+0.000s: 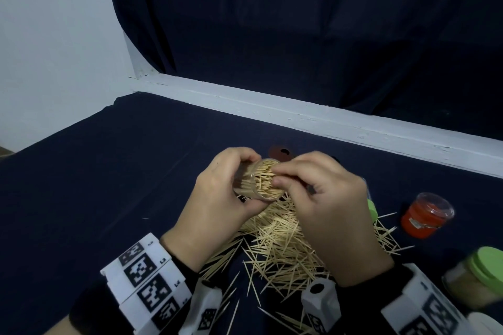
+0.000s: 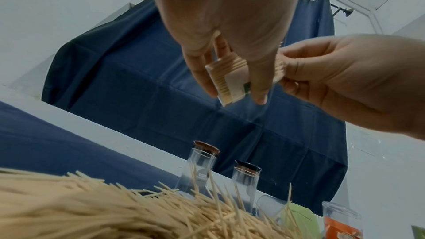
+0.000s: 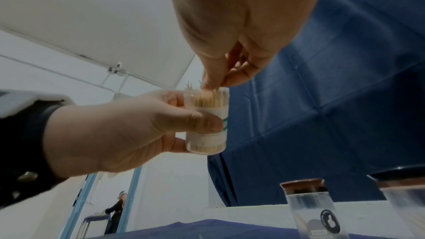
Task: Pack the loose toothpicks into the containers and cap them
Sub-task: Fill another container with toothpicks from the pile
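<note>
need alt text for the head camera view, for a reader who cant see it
A left hand grips a clear plastic container packed with toothpicks while the right hand pinches at its open mouth, above a loose wooden toothpick pile on dark blue cloth.

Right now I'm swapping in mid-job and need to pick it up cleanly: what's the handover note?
Left hand grips the open jar, nearly full of toothpicks.
Right hand pinches at the jar's mouth, seating toothpicks.
Loose pile lies on the cloth under the hands.
Green-lidded jar at right looks packed and capped; red jar beside the pile.
Two capped glass jars stand behind, nearly empty.
Left: finish and cap this jar, pack the remaining pile.
</note>
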